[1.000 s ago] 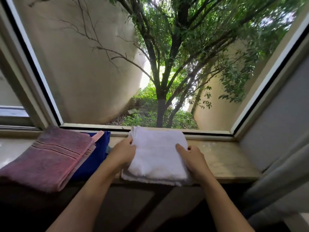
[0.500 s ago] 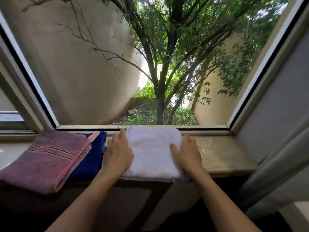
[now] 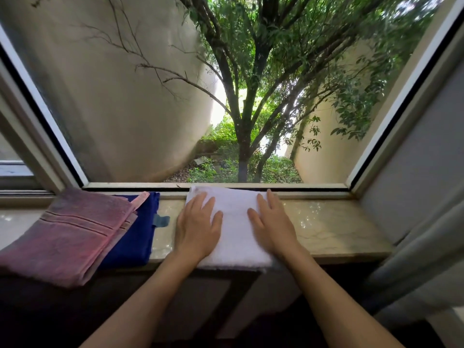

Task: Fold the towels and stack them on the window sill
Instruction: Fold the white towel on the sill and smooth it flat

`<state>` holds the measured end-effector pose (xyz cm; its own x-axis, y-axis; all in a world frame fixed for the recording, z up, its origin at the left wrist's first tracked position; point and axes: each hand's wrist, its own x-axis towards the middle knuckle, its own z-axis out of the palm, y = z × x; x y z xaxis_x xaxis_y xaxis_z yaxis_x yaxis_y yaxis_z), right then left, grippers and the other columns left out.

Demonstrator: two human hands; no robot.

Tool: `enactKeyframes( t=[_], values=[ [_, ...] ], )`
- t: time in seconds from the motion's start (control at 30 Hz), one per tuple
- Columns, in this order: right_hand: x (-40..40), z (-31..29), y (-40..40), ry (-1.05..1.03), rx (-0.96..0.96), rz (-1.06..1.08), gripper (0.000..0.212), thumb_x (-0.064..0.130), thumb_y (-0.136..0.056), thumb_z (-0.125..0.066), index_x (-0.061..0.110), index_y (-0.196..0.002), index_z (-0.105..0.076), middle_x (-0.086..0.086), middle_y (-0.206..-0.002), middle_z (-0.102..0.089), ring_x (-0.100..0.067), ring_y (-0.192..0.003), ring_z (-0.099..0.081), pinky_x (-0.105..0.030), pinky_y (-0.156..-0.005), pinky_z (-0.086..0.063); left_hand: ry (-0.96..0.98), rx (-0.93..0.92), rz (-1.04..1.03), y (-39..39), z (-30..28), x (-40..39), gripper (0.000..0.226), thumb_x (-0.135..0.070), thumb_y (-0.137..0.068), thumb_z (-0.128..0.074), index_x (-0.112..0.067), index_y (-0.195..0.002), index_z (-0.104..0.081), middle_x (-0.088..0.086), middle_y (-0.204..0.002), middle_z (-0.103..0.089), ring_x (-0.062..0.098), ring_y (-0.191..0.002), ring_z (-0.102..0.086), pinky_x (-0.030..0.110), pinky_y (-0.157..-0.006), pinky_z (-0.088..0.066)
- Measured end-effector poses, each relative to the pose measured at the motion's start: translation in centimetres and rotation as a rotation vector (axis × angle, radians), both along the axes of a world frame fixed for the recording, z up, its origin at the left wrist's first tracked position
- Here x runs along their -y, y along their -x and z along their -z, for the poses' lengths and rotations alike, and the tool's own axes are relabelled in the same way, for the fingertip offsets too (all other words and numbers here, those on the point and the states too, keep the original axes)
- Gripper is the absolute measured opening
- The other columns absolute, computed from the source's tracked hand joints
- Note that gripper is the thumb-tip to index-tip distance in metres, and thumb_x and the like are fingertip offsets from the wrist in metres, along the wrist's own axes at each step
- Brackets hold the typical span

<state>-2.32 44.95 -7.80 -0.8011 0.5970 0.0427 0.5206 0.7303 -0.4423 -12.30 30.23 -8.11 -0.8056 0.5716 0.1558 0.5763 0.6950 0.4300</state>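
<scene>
Nearest us, our left hand (image 3: 197, 228) and right hand (image 3: 272, 226) lie flat, fingers spread and gripping nothing, pressing the folded white terry towel (image 3: 234, 229) onto the pale marble window sill (image 3: 331, 227), likely to smooth it. Further left lie two more towels: a folded dusty-pink ribbed towel (image 3: 67, 234) overlapping a deep blue towel (image 3: 135, 232). Three in all.

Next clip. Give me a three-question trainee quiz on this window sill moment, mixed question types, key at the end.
1. True or false: both hands lie flat on the white towel.
2. Which towel lies on the blue towel? A) pink B) white C) none
3. Fill in: the white towel's near edge overhangs the ___.

Key: 1 true: left hand, right hand. 2 A, pink towel. 3 window sill.
</scene>
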Motion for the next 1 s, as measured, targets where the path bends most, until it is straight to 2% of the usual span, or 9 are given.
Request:
enactKeyframes(
  t=[0.07, 0.13, 0.2, 0.37, 0.53, 0.7, 0.8, 0.9, 1.0],
  values=[
    [0.0, -0.3, -0.7, 0.1, -0.104, 0.213, 0.062, 0.05, -0.092, -0.044, 0.015, -0.142, -0.033, -0.013, -0.147, -0.033, -0.032, -0.135, -0.033, -0.041, -0.106, -0.034, -0.043, 0.041, -0.136, 0.2, -0.4, 0.6, 0.056, -0.049, -0.091, -0.042, -0.022, -0.14, -0.041, 0.007, -0.148, -0.032, 0.03, -0.131, -0.032, 0.043, -0.101, -0.035],
    [-0.2, -0.4, -1.0, 0.162, -0.082, 0.297, 0.059, 0.052, -0.089, -0.05, 0.013, -0.132, -0.04, -0.014, -0.132, -0.047, -0.035, -0.121, -0.047, -0.041, -0.095, -0.04, -0.047, 0.146, -0.263, 0.3, -0.7, 1.0, 0.06, -0.051, -0.089, -0.047, -0.021, -0.14, -0.034, 0.014, -0.137, -0.037, 0.035, -0.121, -0.039, 0.043, -0.092, -0.04],
    [-0.5, -0.5, -0.7, 0.222, -0.053, 0.253, 0.053, 0.047, -0.089, -0.051, 0.011, -0.127, -0.044, -0.014, -0.127, -0.052, -0.036, -0.115, -0.052, -0.04, -0.092, -0.042, -0.071, 0.237, -0.307, 0.6, -1.0, 0.8, 0.063, -0.049, -0.089, -0.049, -0.015, -0.138, -0.03, 0.017, -0.133, -0.044, 0.037, -0.118, -0.046, 0.043, -0.088, -0.042],
    [-2.1, -2.4, -0.2, 0.251, -0.212, 0.204, 0.043, 0.033, -0.089, -0.056, 0.012, -0.126, -0.049, -0.009, -0.124, -0.058, -0.03, -0.11, -0.055, -0.037, -0.088, -0.042, -0.175, 0.435, -0.404, 1.4, -1.5, -0.7, 0.062, -0.052, -0.092, -0.042, -0.001, -0.128, -0.041, 0.019, -0.129, -0.055, 0.037, -0.115, -0.053, 0.039, -0.083, -0.041],
    [-2.9, -0.9, -1.4, 0.244, -0.179, 0.227, 0.045, 0.036, -0.09, -0.056, 0.013, -0.128, -0.048, -0.01, -0.127, -0.054, -0.03, -0.111, -0.054, -0.034, -0.085, -0.04, -0.193, 0.298, -0.387, 0.0, -0.9, -1.6, 0.046, -0.049, -0.094, -0.036, -0.008, -0.112, -0.046, 0.018, -0.12, -0.06, 0.038, -0.11, -0.056, 0.041, -0.085, -0.042],
    [-2.6, -0.6, -1.5, 0.225, -0.172, 0.214, 0.048, 0.033, -0.091, -0.054, 0.012, -0.133, -0.043, -0.013, -0.132, -0.048, -0.033, -0.115, -0.052, -0.037, -0.091, -0.041, -0.221, 0.307, -0.28, 0.3, -0.8, -1.4, 0.044, -0.038, -0.097, -0.037, -0.007, -0.128, -0.042, 0.016, -0.131, -0.053, 0.036, -0.118, -0.05, 0.041, -0.093, -0.04],
    [-2.5, -0.7, -2.0, 0.198, -0.109, 0.262, 0.052, 0.044, -0.09, -0.051, 0.014, -0.131, -0.04, -0.013, -0.131, -0.049, -0.035, -0.113, -0.054, -0.04, -0.09, -0.042, -0.026, 0.216, -0.273, -0.1, -1.3, -0.4, 0.053, -0.048, -0.095, -0.033, -0.012, -0.133, -0.039, 0.012, -0.133, -0.052, 0.034, -0.117, -0.052, 0.042, -0.091, -0.041],
    [-2.0, -0.7, -2.7, 0.089, 0.086, 0.305, 0.058, 0.059, -0.089, -0.04, 0.013, -0.124, -0.038, -0.014, -0.125, -0.057, -0.037, -0.111, -0.057, -0.041, -0.086, -0.043, 0.226, 0.069, -0.274, -1.3, -1.6, 0.6, 0.057, -0.058, -0.093, -0.025, -0.015, -0.125, -0.043, 0.01, -0.118, -0.061, 0.031, -0.105, -0.058, 0.042, -0.084, -0.043],
    [-1.6, -0.9, -2.7, 0.055, 0.113, 0.252, 0.054, 0.053, -0.093, -0.04, 0.009, -0.123, -0.037, -0.019, -0.123, -0.06, -0.039, -0.11, -0.058, -0.042, -0.084, -0.044, 0.1, 0.085, -0.245, -1.6, -1.6, 0.4, 0.047, -0.049, -0.096, -0.033, -0.011, -0.121, -0.045, 0.013, -0.115, -0.063, 0.032, -0.102, -0.06, 0.04, -0.08, -0.044]
  ],
)
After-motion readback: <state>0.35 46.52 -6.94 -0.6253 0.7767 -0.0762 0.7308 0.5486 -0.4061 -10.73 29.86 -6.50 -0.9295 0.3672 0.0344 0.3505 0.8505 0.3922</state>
